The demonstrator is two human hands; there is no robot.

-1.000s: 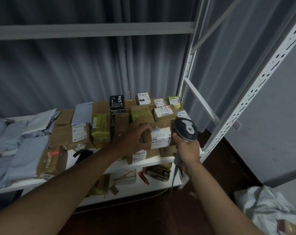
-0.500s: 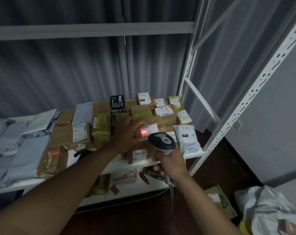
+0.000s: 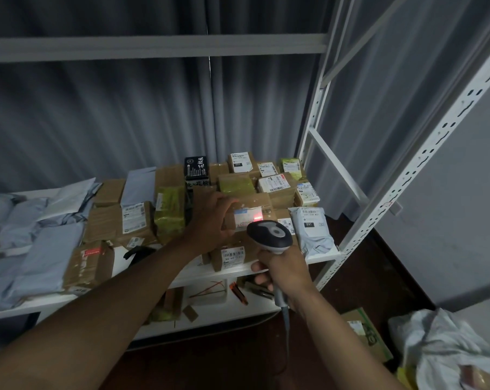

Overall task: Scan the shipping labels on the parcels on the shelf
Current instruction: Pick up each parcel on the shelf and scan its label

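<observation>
1. The right hand (image 3: pixel 286 270) has swung the barcode scanner (image 3: pixel 270 237) leftward and lower, off the grey mailer (image 3: pixel 311 232).
2. A red scan spot now glows on the shipping label (image 3: pixel 248 218) of the cardboard parcel (image 3: pixel 249 212), which lies lower.

The white shelf (image 3: pixel 319 256) carries brown cardboard parcels (image 3: pixel 106 229) (most labelled) at centre and right, with grey mailer bags (image 3: pixel 38 257) heaped left.

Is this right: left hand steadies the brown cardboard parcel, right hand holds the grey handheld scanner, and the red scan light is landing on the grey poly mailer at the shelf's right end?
Not quite. In the head view the red scan light falls on the white label of the brown cardboard parcel that the left hand steadies, not on the grey poly mailer. The right hand does hold the grey handheld scanner.
</observation>
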